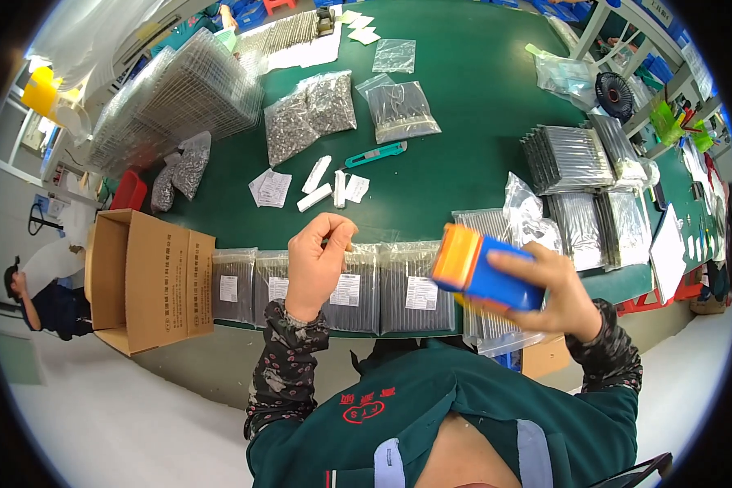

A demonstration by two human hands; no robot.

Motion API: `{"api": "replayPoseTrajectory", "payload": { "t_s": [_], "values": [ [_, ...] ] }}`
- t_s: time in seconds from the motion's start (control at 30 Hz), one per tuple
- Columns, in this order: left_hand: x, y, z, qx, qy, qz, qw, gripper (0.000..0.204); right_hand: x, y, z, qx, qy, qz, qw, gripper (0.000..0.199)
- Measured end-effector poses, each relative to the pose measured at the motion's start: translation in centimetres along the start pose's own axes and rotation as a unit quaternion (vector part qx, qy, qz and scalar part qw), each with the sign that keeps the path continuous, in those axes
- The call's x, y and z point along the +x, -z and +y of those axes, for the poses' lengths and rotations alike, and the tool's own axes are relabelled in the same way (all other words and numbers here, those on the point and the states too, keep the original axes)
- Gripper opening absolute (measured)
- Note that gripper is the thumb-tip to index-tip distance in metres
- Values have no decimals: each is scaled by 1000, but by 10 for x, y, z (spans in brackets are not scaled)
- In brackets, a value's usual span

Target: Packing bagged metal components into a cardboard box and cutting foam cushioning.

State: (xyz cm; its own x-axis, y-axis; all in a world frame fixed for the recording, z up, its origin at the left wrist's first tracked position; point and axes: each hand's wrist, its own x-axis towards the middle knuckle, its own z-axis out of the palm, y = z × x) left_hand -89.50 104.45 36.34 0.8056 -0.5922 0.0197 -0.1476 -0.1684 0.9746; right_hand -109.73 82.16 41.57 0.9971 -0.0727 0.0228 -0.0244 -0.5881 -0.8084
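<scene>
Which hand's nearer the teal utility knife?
Left. The left hand is below-left of the teal utility knife in view; the right hand, holding a blue-and-orange handheld device, is farther, to the lower right.

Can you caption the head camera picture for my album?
Right hand holds a blue-and-orange device; left hand is above labelled bags on a green table.

Our handheld tool (496, 284) is blue and orange, our tabletop (472, 179) green, the utility knife (376, 154) teal, our oversleeves (280, 370) dark, pink-patterned.
</scene>
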Motion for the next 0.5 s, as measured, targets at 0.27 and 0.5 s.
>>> {"api": "replayPoseTrajectory", "payload": {
  "t_s": [0.27, 0.5],
  "values": [
    [2, 5, -8, -3, -13, 50, 999, 14, 5, -8, 6, -96, 92, 15, 991, 66],
    [3, 7, -4, 45, -21, 70, 996, 12, 13, -10, 8, -238, 121, -35, 963, 67]
  ]
}}
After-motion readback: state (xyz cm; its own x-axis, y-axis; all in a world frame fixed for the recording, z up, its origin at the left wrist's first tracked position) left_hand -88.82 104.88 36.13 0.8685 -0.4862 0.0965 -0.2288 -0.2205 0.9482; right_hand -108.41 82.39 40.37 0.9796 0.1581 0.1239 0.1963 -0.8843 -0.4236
